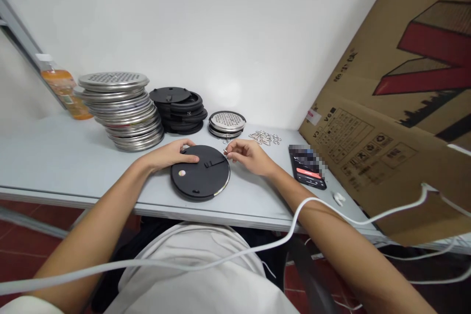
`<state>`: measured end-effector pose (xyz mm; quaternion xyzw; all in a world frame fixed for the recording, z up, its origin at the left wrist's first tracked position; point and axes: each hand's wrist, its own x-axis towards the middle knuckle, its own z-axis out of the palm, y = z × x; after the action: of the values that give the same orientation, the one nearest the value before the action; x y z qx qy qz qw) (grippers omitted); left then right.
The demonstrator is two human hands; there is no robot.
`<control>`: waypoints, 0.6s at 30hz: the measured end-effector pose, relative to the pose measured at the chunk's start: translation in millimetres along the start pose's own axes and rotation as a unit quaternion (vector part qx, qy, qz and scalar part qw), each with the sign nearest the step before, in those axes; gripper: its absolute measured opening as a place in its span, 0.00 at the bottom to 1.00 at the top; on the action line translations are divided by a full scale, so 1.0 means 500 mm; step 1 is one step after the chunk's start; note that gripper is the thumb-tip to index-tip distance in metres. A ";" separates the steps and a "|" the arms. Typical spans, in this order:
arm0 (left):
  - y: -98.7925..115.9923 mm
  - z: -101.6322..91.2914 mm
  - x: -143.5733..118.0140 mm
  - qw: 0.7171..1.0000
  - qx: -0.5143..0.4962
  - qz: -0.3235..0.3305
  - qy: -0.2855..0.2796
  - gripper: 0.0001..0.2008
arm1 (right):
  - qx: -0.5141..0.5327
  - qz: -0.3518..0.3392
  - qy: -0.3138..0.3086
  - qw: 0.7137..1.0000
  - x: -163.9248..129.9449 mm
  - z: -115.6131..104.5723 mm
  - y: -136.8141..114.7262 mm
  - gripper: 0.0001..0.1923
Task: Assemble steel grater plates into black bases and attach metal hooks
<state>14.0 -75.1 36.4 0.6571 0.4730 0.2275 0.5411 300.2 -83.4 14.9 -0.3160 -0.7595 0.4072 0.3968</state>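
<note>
Black disc (pixel 200 178) near worktop (pixel 55 157) front edge steadied under left hand (pixel 170 155); small metal clip (pixel 225 152) pinched by right hand (pixel 248 156); clip best kept level at disc rim.

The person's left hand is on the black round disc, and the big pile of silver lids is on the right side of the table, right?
Not quite. The head view shows the left hand on the black disc, but the silver lids are stacked on the left side of the table.

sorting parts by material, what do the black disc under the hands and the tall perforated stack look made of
Black disc: likely matte plastic, dull and dark, with a thin shiny metal rim at its edge. Perforated lid stack: looks like polished steel, silvery with bright reflections.
</note>
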 end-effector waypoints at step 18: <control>-0.010 -0.036 0.022 0.956 0.244 0.163 0.016 0.22 | -0.011 -0.014 -0.082 0.996 -0.005 -0.015 0.013 0.12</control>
<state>2.6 -56.8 35.0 0.8335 0.4094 0.2002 0.3123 308.8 -79.7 10.9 -0.2752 -0.7983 0.4181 0.3349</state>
